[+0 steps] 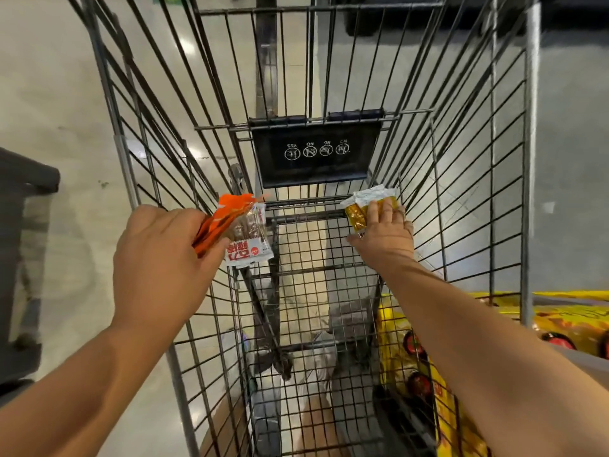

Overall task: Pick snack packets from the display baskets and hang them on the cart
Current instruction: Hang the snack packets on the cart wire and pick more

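On black cart flap (pixel 316 171): YES, 3 NO.

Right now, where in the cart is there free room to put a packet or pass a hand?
The wire grid between both hands, below the black flap, is bare. Crowded: the left hand holds orange and white packets at the left wall; the right hand presses a yellow packet against the right wall.
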### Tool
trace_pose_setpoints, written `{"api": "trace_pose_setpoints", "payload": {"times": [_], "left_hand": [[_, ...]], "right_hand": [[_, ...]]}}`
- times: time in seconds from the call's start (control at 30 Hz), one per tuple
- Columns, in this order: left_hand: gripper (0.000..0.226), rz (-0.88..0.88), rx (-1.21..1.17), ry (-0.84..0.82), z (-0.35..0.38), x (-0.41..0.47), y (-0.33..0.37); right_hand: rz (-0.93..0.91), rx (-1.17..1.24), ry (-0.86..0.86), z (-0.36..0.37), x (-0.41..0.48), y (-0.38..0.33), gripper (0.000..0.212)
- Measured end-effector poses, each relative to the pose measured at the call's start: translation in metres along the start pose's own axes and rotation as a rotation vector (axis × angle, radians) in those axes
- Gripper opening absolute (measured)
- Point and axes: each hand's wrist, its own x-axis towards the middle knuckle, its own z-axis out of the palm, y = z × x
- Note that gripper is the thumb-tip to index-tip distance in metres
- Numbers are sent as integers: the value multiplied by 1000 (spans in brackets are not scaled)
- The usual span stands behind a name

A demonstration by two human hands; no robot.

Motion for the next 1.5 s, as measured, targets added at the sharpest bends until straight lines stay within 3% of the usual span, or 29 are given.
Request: {"api": "trace_pose_setpoints", "payload": {"times": [0.27, 0.53, 0.63, 0.8, 0.93, 1.1, 1.2, 1.27, 1.4, 1.5], "left_hand": [[41, 13, 28, 0, 0, -1, 1], [37, 37, 0, -51, -1, 0, -4], [37, 42, 3, -51, -2, -2, -4], [36, 42, -10, -53, -2, -4, -4], [40, 57, -15, -53, -3, -3, -8], [43, 51, 13, -55, -2, -1, -8], [43, 61, 53, -51, -2, -1, -12], [43, 51, 45, -34, -1, -2, -12], [40, 49, 47, 21, 0, -5, -11], [35, 45, 61, 40, 1, -7, -10]], "right_hand": [[-55, -183, 114, 16, 18, -1, 85], [-113, -122, 105, 15, 36, -1, 86], [-63, -92, 90, 11, 38, -1, 92], [85, 2, 64, 7, 41, -17, 74], [-33, -152, 198, 25, 34, -10, 72], [-75, -157, 217, 41, 26, 6, 72], [-73, -98, 266, 36, 17, -1, 69], [-69, -85, 211, 38, 12, -3, 72], [-46, 215, 272, 29, -31, -16, 72], [54, 427, 137, 38, -82, -32, 63]]}}
